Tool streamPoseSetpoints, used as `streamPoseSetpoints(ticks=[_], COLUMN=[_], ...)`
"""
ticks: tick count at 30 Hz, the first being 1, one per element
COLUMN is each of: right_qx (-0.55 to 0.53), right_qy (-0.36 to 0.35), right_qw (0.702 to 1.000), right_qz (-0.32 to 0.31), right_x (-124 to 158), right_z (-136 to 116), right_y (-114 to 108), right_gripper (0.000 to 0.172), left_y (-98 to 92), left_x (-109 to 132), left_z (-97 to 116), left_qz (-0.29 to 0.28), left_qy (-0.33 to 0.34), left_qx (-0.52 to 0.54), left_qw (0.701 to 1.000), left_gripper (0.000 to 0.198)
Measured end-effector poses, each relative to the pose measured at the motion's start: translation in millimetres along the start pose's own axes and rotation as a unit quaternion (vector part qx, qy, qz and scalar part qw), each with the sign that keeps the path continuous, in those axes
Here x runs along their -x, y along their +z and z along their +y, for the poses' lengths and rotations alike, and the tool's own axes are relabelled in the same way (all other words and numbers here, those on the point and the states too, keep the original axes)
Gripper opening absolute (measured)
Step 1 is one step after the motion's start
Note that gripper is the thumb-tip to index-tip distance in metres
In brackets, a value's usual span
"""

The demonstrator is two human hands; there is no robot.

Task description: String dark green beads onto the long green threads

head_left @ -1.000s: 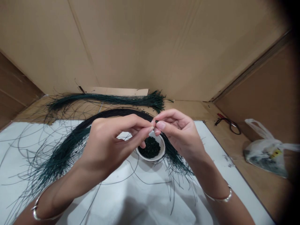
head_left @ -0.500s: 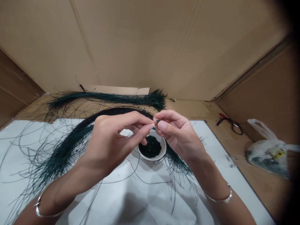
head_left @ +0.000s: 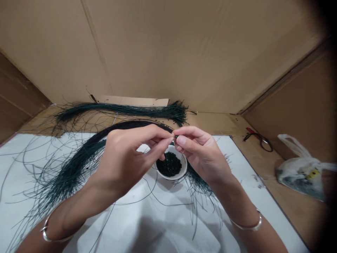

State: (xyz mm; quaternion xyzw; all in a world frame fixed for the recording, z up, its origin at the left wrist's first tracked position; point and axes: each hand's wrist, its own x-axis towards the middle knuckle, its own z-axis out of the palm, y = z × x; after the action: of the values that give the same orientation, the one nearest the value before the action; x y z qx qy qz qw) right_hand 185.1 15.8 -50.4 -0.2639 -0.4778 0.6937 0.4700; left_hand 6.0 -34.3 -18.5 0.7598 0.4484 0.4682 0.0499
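My left hand [head_left: 131,154] is closed in a pinch, thumb against forefinger; what lies between the tips is too small to make out. Facing it, my right hand [head_left: 201,151] pinches a small dark green piece [head_left: 176,136], perhaps a bead. The fingertips of both hands meet or almost meet. Just beneath them stands a white bowl [head_left: 183,171] holding many small dark green pieces [head_left: 169,164]. Thin dark wire strands [head_left: 171,205] curve over the white surface below the bowl; whether one runs up into my fingers is hidden.
A long bundle of dark green wires [head_left: 76,165] arcs behind my hands. Another bundle [head_left: 137,110] lies along the cardboard back wall [head_left: 163,52]. On the right are a red-and-black looped item [head_left: 259,138] and a knotted clear plastic bag [head_left: 302,175]. Cardboard walls enclose both sides.
Both hands keep their pinch and nearly the same place. The right fingers have shifted very slightly, and less of the green piece shows between them.
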Motion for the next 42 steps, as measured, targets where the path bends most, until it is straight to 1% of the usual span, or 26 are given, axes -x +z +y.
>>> streamPoseSetpoints(ticks=[7,13,23,32,42], right_qx=[-0.022,-0.028,-0.011,-0.005,0.008], right_qy=[0.005,0.012,-0.005,-0.009,-0.002], right_qw=[1.000,1.000,1.000,1.000,1.000], right_qz=[0.000,-0.001,-0.008,-0.003,0.022], right_x=[1.2,0.3,-0.1,2.0,2.3], right_z=[1.9,4.2,4.1,4.5,5.4], right_y=[1.3,1.4,-0.2,0.8,2.8], right_gripper=[0.007,0.007,0.007,0.006,0.006], left_y=[3.5,2.0,2.1,2.5,1.7], left_x=[-0.4,0.5,0.1,-1.2,2.0], left_z=[-1.7,-1.4,-0.6,-1.1,-0.4], left_qz=[0.005,0.001,-0.010,-0.009,-0.012], left_qy=[0.012,0.013,-0.014,-0.014,-0.006], left_qx=[-0.008,-0.008,0.034,0.030,0.023], left_qw=[1.000,1.000,0.999,0.999,1.000], left_gripper=[0.008,0.009,0.007,0.007,0.005])
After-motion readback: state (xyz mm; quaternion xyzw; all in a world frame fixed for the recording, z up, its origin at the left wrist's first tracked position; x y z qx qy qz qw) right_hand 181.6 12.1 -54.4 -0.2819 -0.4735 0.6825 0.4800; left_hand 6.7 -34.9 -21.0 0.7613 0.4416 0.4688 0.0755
